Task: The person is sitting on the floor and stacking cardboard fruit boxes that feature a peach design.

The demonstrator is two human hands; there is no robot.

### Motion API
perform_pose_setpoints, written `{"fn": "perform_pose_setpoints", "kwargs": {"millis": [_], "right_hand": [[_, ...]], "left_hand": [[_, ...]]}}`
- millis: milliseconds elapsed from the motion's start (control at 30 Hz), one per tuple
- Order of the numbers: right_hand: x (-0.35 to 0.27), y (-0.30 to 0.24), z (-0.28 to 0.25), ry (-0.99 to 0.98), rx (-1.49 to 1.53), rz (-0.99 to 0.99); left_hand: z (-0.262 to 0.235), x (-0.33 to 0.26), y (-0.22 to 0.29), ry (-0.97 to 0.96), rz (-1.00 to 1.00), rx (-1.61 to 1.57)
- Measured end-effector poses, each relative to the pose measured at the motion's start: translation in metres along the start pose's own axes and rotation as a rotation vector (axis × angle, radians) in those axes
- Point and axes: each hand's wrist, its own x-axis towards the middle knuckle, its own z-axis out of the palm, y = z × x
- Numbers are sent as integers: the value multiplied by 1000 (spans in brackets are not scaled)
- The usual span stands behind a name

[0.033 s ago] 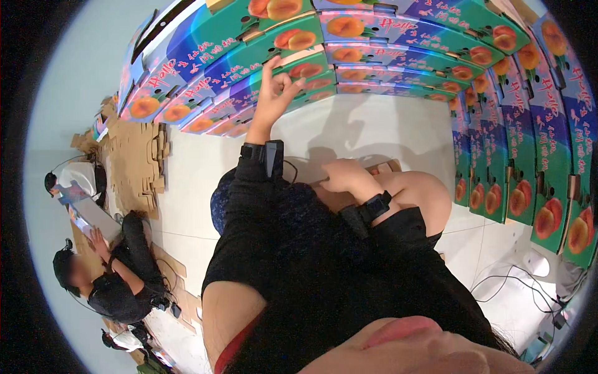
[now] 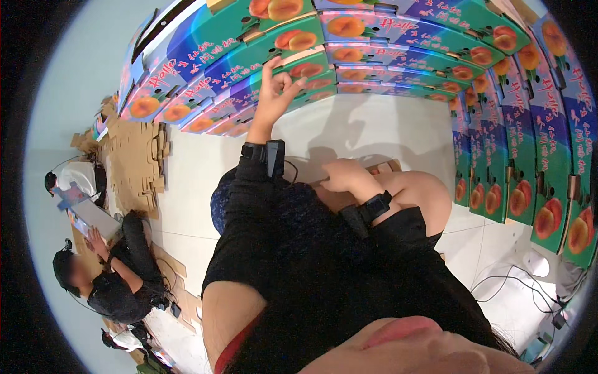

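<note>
My left hand (image 2: 274,96) is raised in front of a stack of fruit cartons (image 2: 249,75). Its index finger stretches toward a carton's front, while the other fingers bend loosely with nothing held. Whether the fingertip touches the cardboard I cannot tell. The cartons are green, blue and pink with peach pictures. Close to my bent knee (image 2: 417,190) rests my right hand (image 2: 344,176), its fingers turned down and mostly hidden. A brown cardboard piece (image 2: 385,167) shows just behind it. Black devices are strapped to both wrists.
More peach cartons (image 2: 520,143) form a stack on the right. Flattened brown cardboard (image 2: 131,162) lies at the left, where a seated co-worker (image 2: 118,287) handles a box (image 2: 99,218). Another person (image 2: 78,177) is behind. Black cables (image 2: 517,290) cross the floor at lower right.
</note>
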Motion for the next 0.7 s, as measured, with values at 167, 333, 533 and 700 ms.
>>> {"fn": "perform_pose_setpoints", "kwargs": {"millis": [167, 333, 533, 700], "right_hand": [[3, 5, 5, -11, -25, 24], [4, 7, 7, -20, -29, 30], [2, 4, 3, -35, -31, 16], [2, 4, -9, -87, -21, 80]], "left_hand": [[5, 1, -8, 34, 24, 133], [3, 4, -16, 68, 10, 87], [18, -8, -15, 93, 76, 132], [33, -16, -8, 92, 77, 145]]}}
